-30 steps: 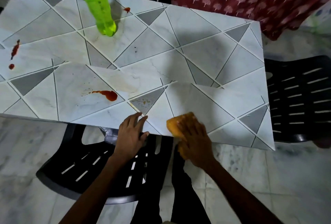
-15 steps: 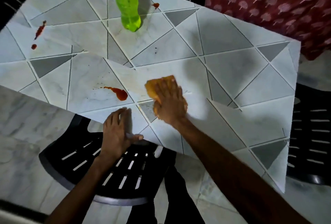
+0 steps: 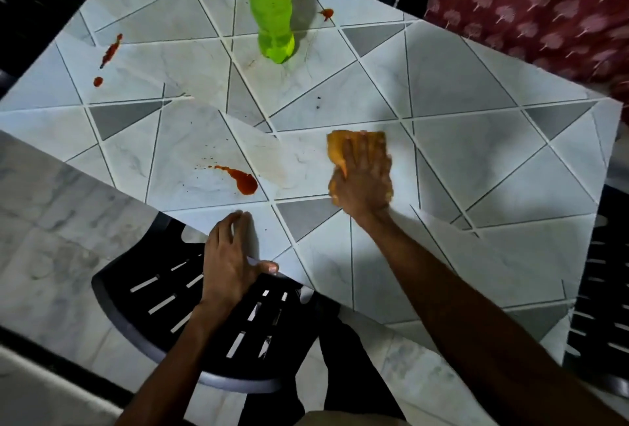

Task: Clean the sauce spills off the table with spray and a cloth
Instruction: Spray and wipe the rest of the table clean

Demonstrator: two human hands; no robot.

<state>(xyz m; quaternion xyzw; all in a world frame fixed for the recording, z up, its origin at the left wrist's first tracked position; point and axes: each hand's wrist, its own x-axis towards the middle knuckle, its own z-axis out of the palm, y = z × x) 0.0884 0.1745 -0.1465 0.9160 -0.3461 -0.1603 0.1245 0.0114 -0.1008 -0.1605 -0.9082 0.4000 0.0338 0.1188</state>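
Note:
My right hand (image 3: pixel 364 180) presses an orange cloth (image 3: pixel 343 148) flat on the tiled table (image 3: pixel 476 160), fingers spread over it. A red sauce spill (image 3: pixel 243 180) lies left of the cloth, with small specks beside it. More red sauce (image 3: pixel 110 52) streaks the far left of the table, and a small red spot (image 3: pixel 326 13) sits by the green bottle (image 3: pixel 272 6), which stands upright at the far side. My left hand (image 3: pixel 231 255) rests on the table's near edge, thumb hooked at the rim.
A black slatted chair (image 3: pixel 190 310) stands under the near edge, below my left hand. Other black chairs (image 3: pixel 606 289) stand at the right and at the far side. A dark red patterned fabric (image 3: pixel 531 6) hangs at the back right. Marble floor lies to the left.
My right hand has slid the orange cloth from the near table edge toward the middle, then a little rightward. My left hand has stayed on the near edge. The view has shifted closer.

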